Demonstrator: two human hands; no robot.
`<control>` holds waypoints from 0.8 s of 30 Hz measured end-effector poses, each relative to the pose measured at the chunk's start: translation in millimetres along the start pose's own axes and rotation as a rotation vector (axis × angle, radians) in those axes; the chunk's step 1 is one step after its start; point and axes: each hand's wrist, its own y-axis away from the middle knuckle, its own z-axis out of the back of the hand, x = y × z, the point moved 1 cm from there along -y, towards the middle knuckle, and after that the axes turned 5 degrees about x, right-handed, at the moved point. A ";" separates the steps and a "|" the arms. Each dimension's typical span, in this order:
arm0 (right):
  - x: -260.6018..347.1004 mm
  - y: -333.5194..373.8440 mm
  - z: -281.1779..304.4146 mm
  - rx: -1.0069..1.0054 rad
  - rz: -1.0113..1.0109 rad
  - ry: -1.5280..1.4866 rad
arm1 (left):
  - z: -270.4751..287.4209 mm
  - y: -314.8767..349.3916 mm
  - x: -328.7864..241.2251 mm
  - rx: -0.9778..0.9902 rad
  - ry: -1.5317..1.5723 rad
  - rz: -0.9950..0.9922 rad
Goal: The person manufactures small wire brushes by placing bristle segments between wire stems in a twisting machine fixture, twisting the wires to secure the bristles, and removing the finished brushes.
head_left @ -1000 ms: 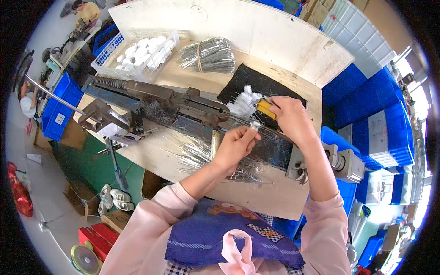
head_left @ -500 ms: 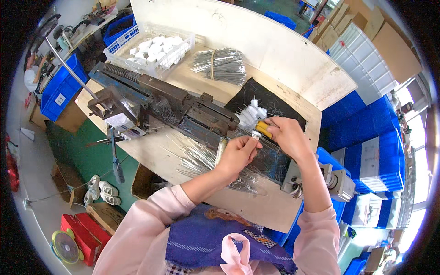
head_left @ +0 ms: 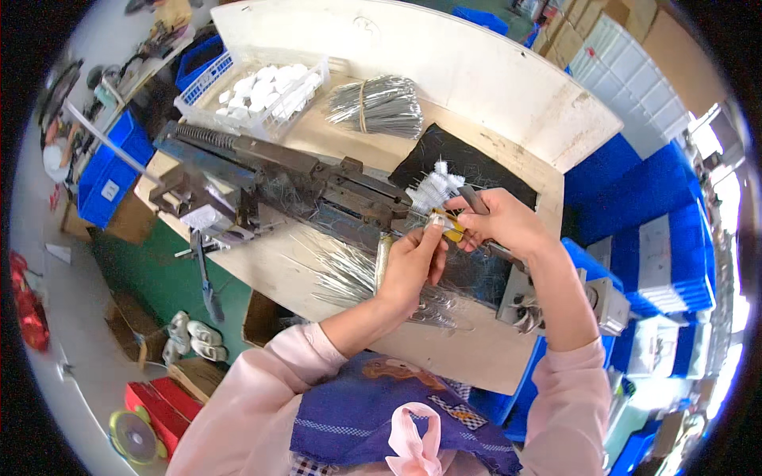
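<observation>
My left hand (head_left: 407, 263) is closed, pinching a small white piece (head_left: 437, 221) between thumb and fingers. Close beside it, my right hand (head_left: 508, 222) grips a yellow-handled tool; its yellow part (head_left: 452, 230) meets the white piece, and a flat dark metal part (head_left: 475, 201) sticks up past the fingers. The tool's exact kind is partly hidden by the hand. Just beyond the hands, white bristle brushes (head_left: 432, 189) lie in a small heap by a black mat (head_left: 476, 163). A long dark metal machine (head_left: 294, 170) runs from the upper left toward my hands.
Loose metal wires (head_left: 337, 274) lie left of my left hand, and a tied wire bundle (head_left: 381, 107) lies farther back. A white basket (head_left: 282, 119) holds white pieces. A pale board (head_left: 476, 63) walls the table's back. Blue crates (head_left: 667, 238) stand at right.
My right hand has turned the yellow-handled tool, so its dark metal part now shows above the fingers. The yellow part has come against the white piece in my left hand.
</observation>
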 end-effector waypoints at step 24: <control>4.5 14.2 -30.8 -0.497 0.495 0.795 | -3.1 11.0 -21.4 0.216 0.777 -0.028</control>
